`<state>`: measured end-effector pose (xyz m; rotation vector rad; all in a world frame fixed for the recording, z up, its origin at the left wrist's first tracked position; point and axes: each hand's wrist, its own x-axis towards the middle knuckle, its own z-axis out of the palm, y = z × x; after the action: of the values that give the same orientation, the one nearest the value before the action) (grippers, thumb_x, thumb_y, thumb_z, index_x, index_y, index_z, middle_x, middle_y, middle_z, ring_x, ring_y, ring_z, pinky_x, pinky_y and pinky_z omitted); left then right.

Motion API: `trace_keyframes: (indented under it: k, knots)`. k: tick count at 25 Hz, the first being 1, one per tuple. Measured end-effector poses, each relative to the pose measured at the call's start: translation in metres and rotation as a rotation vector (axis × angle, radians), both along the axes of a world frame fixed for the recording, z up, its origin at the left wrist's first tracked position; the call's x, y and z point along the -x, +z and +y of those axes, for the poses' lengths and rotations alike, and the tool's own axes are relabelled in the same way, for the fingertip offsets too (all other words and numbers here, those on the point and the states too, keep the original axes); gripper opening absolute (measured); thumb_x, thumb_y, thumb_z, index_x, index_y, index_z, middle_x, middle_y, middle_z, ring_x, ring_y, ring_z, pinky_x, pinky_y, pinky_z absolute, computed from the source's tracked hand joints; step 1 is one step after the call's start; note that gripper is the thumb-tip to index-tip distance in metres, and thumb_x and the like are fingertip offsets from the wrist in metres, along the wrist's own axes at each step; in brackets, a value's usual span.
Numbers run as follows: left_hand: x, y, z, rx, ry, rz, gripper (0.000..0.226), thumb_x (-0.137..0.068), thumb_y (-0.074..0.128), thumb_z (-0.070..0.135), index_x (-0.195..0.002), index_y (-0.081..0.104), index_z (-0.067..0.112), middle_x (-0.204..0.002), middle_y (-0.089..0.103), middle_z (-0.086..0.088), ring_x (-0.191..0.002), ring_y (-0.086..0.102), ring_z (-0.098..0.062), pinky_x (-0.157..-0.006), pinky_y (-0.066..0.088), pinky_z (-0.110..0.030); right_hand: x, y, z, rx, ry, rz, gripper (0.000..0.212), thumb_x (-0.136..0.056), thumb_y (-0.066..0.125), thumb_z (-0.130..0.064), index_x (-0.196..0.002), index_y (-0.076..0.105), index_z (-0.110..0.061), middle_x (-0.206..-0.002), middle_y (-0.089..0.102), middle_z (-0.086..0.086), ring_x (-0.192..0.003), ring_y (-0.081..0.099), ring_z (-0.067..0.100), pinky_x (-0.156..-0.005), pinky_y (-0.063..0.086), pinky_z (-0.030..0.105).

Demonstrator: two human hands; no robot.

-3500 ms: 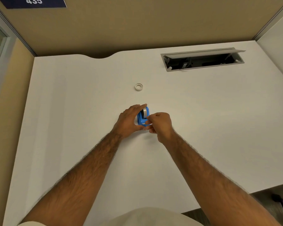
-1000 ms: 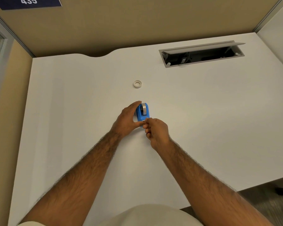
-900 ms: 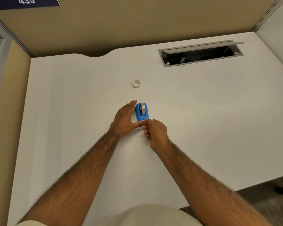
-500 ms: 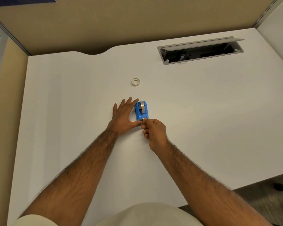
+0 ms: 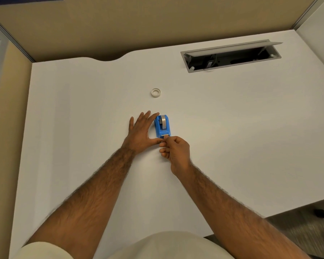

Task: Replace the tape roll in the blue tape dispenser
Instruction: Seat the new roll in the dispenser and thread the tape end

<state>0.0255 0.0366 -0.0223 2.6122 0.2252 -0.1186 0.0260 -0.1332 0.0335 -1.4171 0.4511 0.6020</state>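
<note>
The fingers (image 5: 145,118) of the left hand (image 5: 140,132) lie spread and flat on the white desk top (image 5: 232,128), holding nothing; the index finger runs along the left flank of the small blue plastic tape dispenser (image 5: 162,128) and the thumb reaches across under its near end, so the hand braces it from the side without gripping it. The dispenser stands upright on the desk between the two hands, its long axis running away from the person, with a grey-looking tape roll (image 5: 163,120) seated in its far half and the cutter end nearest the body. Just right of the thumb, the right hand (image 5: 176,152) is curled, its thumb and forefinger pinched together right at the cutter end; I take it they hold the free end of the tape, though the strip itself is too thin to see. So the right hand is the nearer to the cutter, and any pull would run along the long axis, toward the person, with the left hand stopping the body from sliding. Farther up the desk, well apart from both hands, a small white ring-shaped tape core or roll (image 5: 156,92) lies flat. At the far right, an open grey cable hatch (image 5: 230,55) is set into the desk.
</note>
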Motion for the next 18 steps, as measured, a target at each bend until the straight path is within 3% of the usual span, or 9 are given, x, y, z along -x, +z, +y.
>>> trace_keyframes:
  k: [9, 18]
  knots:
    - [-0.0005, -0.0025, -0.0003, 0.009, 0.002, -0.013, 0.100, -0.068, 0.041, 0.089, -0.151, 0.006, 0.047, -0.164, 0.016, 0.004, -0.153, 0.007, -0.018, -0.120, -0.004, -0.051, 0.0027, -0.0047, 0.0019, -0.049, -0.038, 0.023, 0.021, -0.096, 0.062, -0.020, -0.100, 0.068, 0.000, -0.079, 0.072, 0.013, -0.062, 0.066, 0.019, -0.059, 0.059, 0.029]
    - [-0.0027, -0.0050, 0.0013, -0.007, 0.002, -0.005, 0.105, -0.064, 0.041, 0.093, -0.150, 0.004, 0.048, -0.164, 0.015, 0.005, -0.152, 0.008, -0.018, -0.120, -0.003, -0.051, 0.0001, -0.0030, -0.0010, 0.102, -0.010, -0.008, 0.015, -0.097, 0.059, -0.015, -0.101, 0.065, -0.002, -0.082, 0.072, 0.015, -0.057, 0.064, 0.019, -0.054, 0.055, 0.027]
